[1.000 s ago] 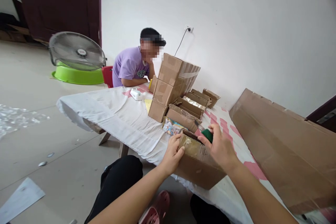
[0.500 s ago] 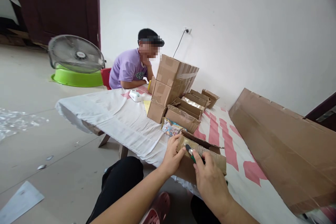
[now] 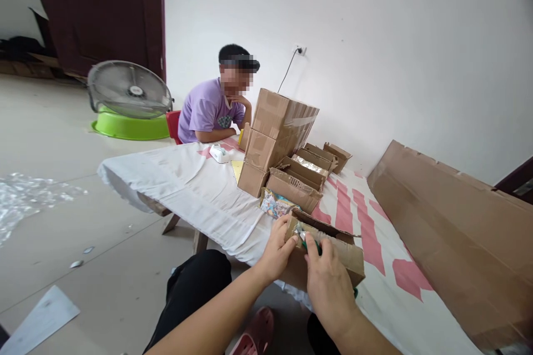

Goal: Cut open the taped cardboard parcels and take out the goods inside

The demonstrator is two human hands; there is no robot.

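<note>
A long cardboard box (image 3: 347, 258) with its top flaps raised lies tilted at the near edge of the table. My left hand (image 3: 278, 247) grips its left end, thumb on the front side and fingers over the edge. In my right hand (image 3: 328, 274) is what looks like a green utility knife (image 3: 305, 243), mostly hidden by the fingers. Its front end rests against the box's side near my left thumb, where a patch of tape looks crumpled. A colourful printed packet (image 3: 275, 204) lies just beyond the box.
Stacked closed cartons (image 3: 260, 147) stand behind, with several opened boxes (image 3: 293, 188) beside them. A large cardboard sheet (image 3: 449, 233) leans at the right. Across the table (image 3: 179, 177) sits a person in purple (image 3: 206, 108), near a small white device (image 3: 219, 153).
The view has shifted slightly. The knife's front end has moved a little on the box's side, and the tape there now looks more crumpled. My left hand keeps its hold.
</note>
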